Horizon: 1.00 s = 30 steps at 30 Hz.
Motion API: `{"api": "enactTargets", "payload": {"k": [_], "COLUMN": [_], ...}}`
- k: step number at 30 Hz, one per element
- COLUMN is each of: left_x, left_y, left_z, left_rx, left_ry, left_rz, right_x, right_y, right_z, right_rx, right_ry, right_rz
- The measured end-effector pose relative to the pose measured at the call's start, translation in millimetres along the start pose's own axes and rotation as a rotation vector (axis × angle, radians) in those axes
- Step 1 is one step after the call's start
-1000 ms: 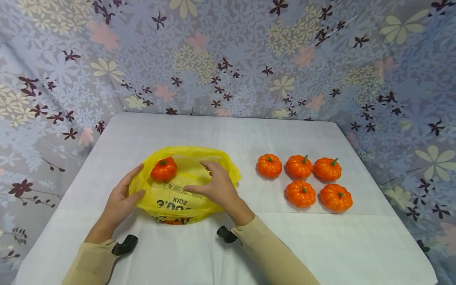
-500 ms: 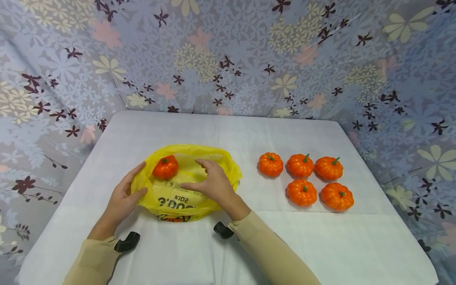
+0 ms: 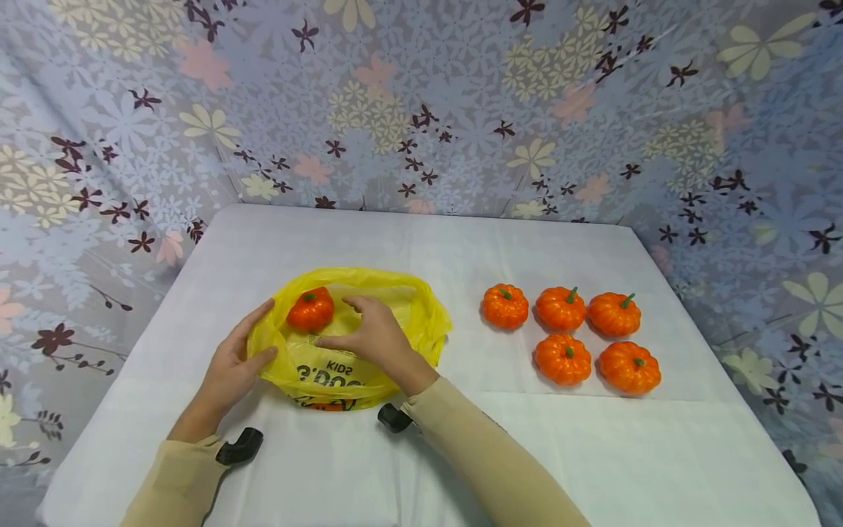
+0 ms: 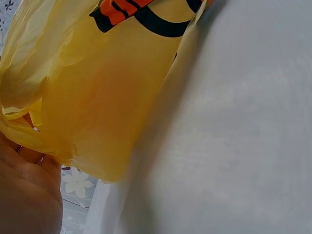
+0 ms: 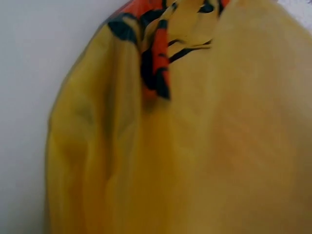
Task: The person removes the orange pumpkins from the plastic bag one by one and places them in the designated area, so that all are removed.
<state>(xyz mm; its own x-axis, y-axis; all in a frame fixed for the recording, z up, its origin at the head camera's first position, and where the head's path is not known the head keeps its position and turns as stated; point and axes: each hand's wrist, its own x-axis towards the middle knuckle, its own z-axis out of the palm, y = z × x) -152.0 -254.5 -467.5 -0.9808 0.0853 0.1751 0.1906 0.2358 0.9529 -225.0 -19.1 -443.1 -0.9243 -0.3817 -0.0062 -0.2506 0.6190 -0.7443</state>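
Observation:
A yellow plastic bag [image 3: 356,388] with dark printed letters lies on the table, its mouth spread wide. Inside, toward its left end, sits a shiny orange toy pumpkin [image 3: 311,310]. My left hand [image 3: 230,366] holds the bag's left rim between thumb and fingers; the left wrist view shows the fingers at the bag's [image 4: 107,97] edge. Over the bag's mouth is my right hand [image 3: 375,337], thumb and fingers spread apart, with the fingertips a short way right of the pumpkin. Yellow plastic [image 5: 146,161] fills most of the right wrist view and hides that hand.
To the right of the bag, several orange toy pumpkins [image 3: 563,359] with green stems stand in two rows on the white-covered table [image 3: 593,454]. A flowered cloth [image 3: 435,110] hangs behind the table and along its sides.
My right hand has moved left inside the bag's mouth, closer to the pumpkin there. The left hand keeps its hold on the rim; the whole scene shifts slightly in view.

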Motion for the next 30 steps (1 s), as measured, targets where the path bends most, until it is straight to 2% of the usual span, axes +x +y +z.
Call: {"api": "enactTargets", "payload": {"k": [5,14,21,30], "left_x": [1.1,1.9,-0.8,0.8], "left_y": [-1.0,-1.7,-1.4,-4.1], "left_z": [-0.8,0.5,0.6,-4.5], "left_rx": [-0.025,-0.035,-0.033,-0.053], "left_ry": [-0.013,-0.020,-0.019,-0.014], "left_rz": [0.040,0.056,0.021,0.063], "right_x": [8.6,22.2,28.2,36.0], "right_y": [-2,-1,-4,-3], "right_z": [7,23,32,39], "right_rx": [-0.023,0.003,-0.018,-0.059], "right_ry": [0.005,0.026,0.048,0.058], "right_rz": [-0.022,-0.028,0.031,-0.018]}}
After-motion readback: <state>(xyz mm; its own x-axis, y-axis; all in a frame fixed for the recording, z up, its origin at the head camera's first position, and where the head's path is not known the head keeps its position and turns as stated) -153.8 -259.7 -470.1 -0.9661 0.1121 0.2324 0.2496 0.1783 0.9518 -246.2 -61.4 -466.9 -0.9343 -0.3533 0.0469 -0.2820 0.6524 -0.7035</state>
